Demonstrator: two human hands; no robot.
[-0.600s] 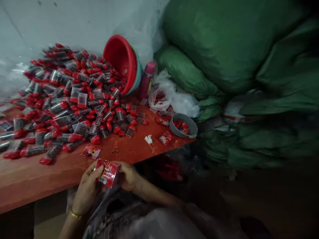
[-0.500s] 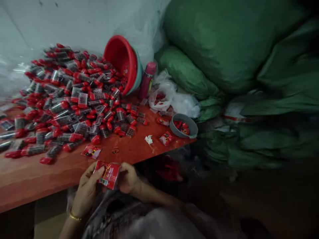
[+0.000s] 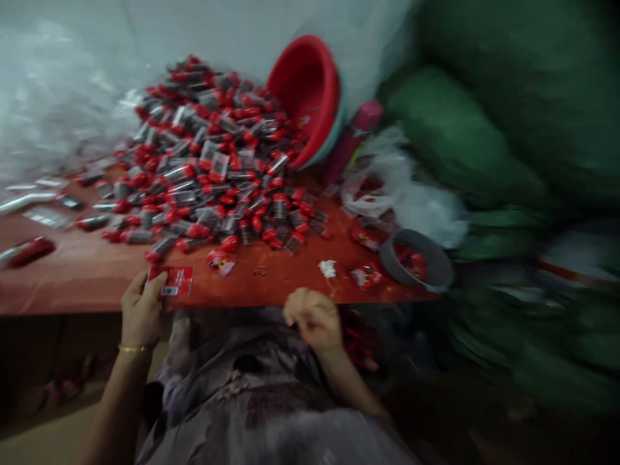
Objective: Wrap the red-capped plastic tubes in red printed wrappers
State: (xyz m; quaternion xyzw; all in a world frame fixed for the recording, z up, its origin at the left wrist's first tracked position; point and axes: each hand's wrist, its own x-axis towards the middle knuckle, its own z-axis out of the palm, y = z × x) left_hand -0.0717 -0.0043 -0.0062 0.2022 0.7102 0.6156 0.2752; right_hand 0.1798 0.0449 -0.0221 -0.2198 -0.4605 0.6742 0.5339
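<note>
Red packet (image 3: 180,281), left side pinched in left fingers (image 3: 155,285), right fingers (image 3: 296,309) curled well apart (cannot tell if gripping)

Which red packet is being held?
The red packet with the pale barcode patch, pinched in the left hand; the other packets nearby lie loose on the table.

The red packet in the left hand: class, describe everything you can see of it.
The red packet is small, flat and roughly rectangular, with pale printing too blurred to read and a barcode panel near its lower left. Its material looks thin, perhaps plastic or card. The left hand pinches its left end, thumb on the printed face. It appears against the front part of the red tabletop; whether it touches that surface, or is sealed, cannot be told.
</note>
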